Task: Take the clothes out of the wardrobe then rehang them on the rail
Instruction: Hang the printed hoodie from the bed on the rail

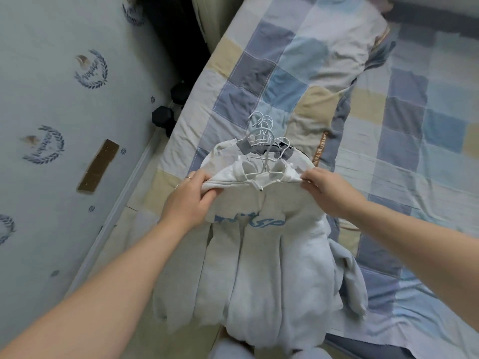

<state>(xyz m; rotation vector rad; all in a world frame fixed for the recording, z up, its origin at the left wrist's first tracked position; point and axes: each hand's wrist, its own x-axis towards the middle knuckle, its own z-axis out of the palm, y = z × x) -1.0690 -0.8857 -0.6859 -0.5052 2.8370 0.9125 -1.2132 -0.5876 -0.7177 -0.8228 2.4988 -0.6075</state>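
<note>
Both hands hold the hoodie (261, 244) at its shoulders: our left hand (190, 200) grips one side, our right hand (324, 189) pinches the other. It lies on the bed (388, 125) above a pile of clothes with their hangers (261, 141). We judge that the clothes are out; rehanging remains, and no rail is visible.

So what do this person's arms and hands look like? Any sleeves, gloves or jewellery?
The left forearm and right forearm are bare as far as the picture shows: no sleeves, gloves or watch. The left hand wears two thin pale rings. The right hand shows no ring or marking.
</note>
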